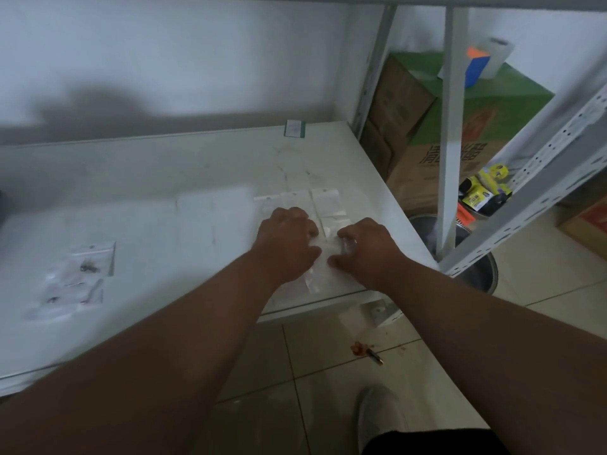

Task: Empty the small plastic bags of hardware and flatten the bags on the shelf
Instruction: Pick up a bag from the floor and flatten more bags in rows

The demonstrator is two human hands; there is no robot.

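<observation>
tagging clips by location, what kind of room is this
Most likely a storeroom or stockroom. A white metal shelf on slotted steel uprights serves as the work surface, stacked cardboard boxes stand on the tiled floor beside it, and small hardware bags lie on the shelf.

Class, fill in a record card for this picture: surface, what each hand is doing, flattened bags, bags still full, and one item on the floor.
surface: white shelf
left hand: pressing down on a clear bag near the shelf's front right corner
right hand: on the same bag, fingers curled
flat bags: row just behind the hands
full bags: pile at the left, hardware inside
floor: pen
</observation>
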